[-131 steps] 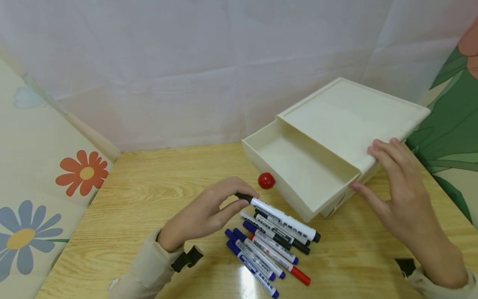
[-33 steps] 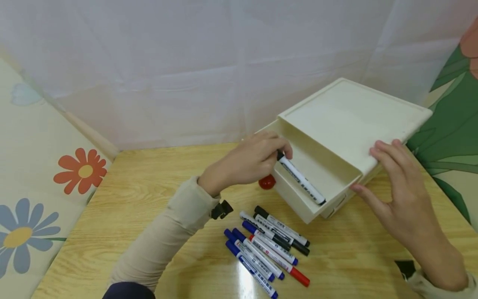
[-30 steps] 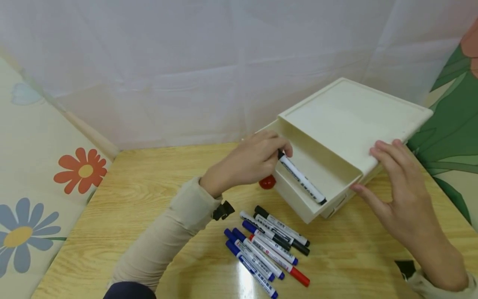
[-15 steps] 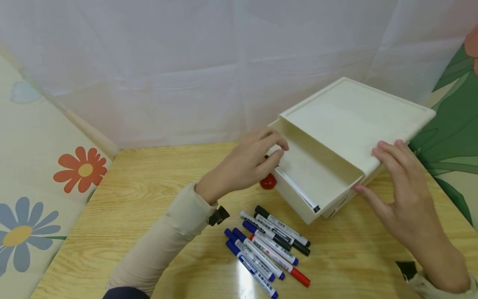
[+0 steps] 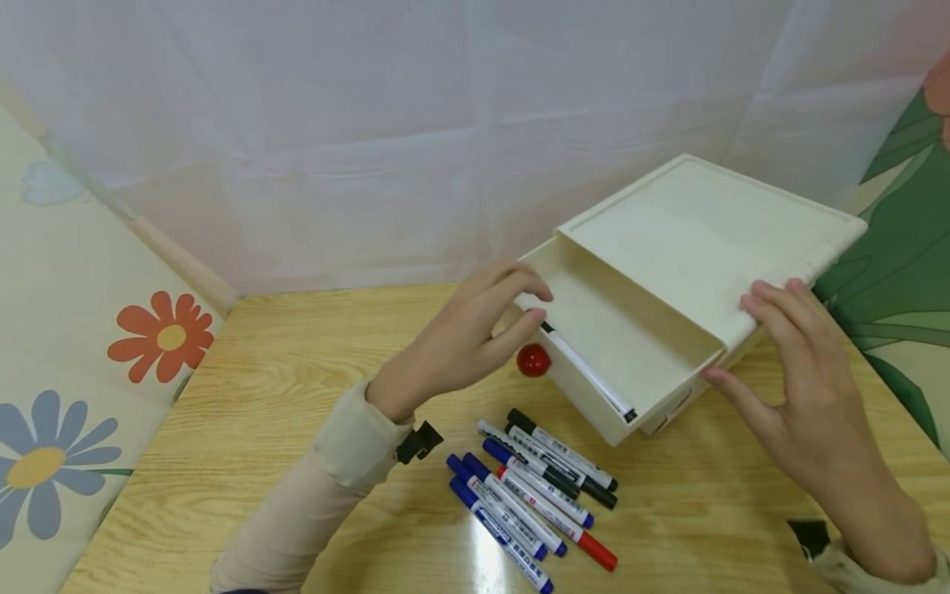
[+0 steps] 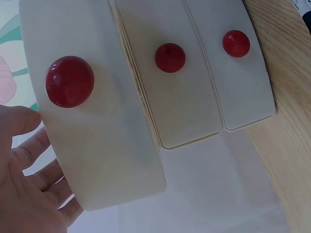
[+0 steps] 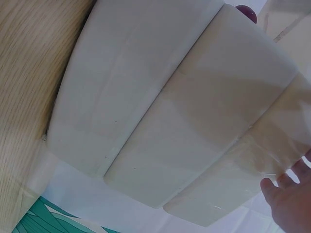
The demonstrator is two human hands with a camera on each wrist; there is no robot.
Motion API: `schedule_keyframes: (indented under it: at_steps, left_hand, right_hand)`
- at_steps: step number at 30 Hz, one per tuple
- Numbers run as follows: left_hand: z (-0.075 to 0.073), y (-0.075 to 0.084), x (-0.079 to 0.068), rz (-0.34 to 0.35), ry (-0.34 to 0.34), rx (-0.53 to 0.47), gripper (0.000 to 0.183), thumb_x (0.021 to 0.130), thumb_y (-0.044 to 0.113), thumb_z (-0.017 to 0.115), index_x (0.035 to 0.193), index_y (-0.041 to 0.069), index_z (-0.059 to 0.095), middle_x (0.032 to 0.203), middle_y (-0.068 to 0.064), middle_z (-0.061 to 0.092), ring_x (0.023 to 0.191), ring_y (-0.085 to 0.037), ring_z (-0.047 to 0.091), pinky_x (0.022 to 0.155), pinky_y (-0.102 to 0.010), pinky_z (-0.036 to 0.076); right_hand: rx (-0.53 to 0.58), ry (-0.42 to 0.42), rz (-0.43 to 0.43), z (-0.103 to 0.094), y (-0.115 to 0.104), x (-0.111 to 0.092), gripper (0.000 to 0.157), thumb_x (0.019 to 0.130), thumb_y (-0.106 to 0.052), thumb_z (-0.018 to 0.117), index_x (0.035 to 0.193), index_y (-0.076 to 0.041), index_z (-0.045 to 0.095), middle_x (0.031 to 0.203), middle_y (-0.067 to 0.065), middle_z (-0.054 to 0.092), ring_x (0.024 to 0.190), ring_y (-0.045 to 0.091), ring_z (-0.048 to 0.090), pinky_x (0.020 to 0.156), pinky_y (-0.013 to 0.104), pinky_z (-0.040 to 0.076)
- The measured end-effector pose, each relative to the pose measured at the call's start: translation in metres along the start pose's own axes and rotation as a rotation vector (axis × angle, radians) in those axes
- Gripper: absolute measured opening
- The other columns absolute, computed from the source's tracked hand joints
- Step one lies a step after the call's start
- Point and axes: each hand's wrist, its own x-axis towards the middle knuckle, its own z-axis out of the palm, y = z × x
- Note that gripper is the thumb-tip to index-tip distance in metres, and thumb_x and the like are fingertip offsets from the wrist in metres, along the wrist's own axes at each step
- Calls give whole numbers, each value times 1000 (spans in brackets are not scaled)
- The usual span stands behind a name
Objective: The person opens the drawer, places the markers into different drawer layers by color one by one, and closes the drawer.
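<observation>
Two beige fabric sleeves (image 5: 297, 503), each with a small black clip (image 5: 419, 443) at the cuff, reach over a wood-grained, glossy counter (image 5: 208, 437) where eight slim, white-barrelled cylindrical markers (image 5: 529, 507) lie side by side in a slanting cluster: four with smooth blue plastic caps, three with black and one with red, dark print running along the barrels. Just beyond the cluster, the person's left hand (image 5: 463, 334) hangs at the front of a shallow, rectangular cream plastic drawer (image 5: 623, 330), its grip loose, thumb and fingers parted. A ninth marker, a white-barrelled one with black ends (image 5: 590, 373), lies inside that drawer along the front wall, one end near the left thumb. To the right, the right hand (image 5: 820, 404) rests on the edge of a boxy cream plastic cabinet (image 5: 716, 239), its grip unclosed, fingers spread over the top and thumb at the side. The left wrist view shows three smooth drawer fronts with rounded corners, each bearing one glossy, round red knob (image 6: 70, 81); the top drawer alone is pulled out. Behind stands a creased, pale cloth backdrop (image 5: 334, 140), flanked by two printed panels: on the left, one red-orange flower (image 5: 162, 338) and one blue-grey flower (image 5: 44, 470), both yellow-centred; on the right, broad green leaves (image 5: 898, 256).
</observation>
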Motion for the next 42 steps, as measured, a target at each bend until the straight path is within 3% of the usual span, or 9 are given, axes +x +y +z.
schedule_keyframes:
  at_steps: [10, 26, 34, 42]
  left_hand:
    - [-2, -3, -17, -22, 101, -66, 28, 100, 13, 55, 126, 1, 57, 133, -15, 56, 132, -24, 48, 117, -38, 37]
    - [1, -12, -37, -19, 232, -127, 32, 97, 6, 58, 128, -4, 54, 132, -18, 56, 130, -27, 49, 115, -40, 39]
    - [6, -18, -45, -18, 201, -112, 34, 97, 6, 59, 130, -2, 53, 131, -15, 58, 125, -25, 52, 110, -40, 43]
    - [12, -19, -57, -113, 128, -95, 34, 98, 10, 59, 130, 0, 54, 128, -13, 60, 120, -24, 55, 104, -41, 48]
  right_hand:
    - [6, -1, -6, -1, 1, 0, 81, 94, -61, 51, 126, 14, 54, 131, 33, 52, 143, 37, 38, 125, 40, 25]
    - [1, -14, -6, -1, 2, 0, 82, 94, -61, 50, 126, 14, 53, 131, 34, 52, 143, 37, 37, 125, 38, 24]
    - [6, -5, -8, -2, 2, 0, 82, 94, -60, 51, 126, 15, 53, 130, 34, 52, 143, 37, 38, 125, 40, 24]
    - [5, -19, -5, -3, 4, 1, 83, 94, -61, 50, 126, 15, 53, 130, 35, 52, 143, 38, 37, 125, 39, 24]
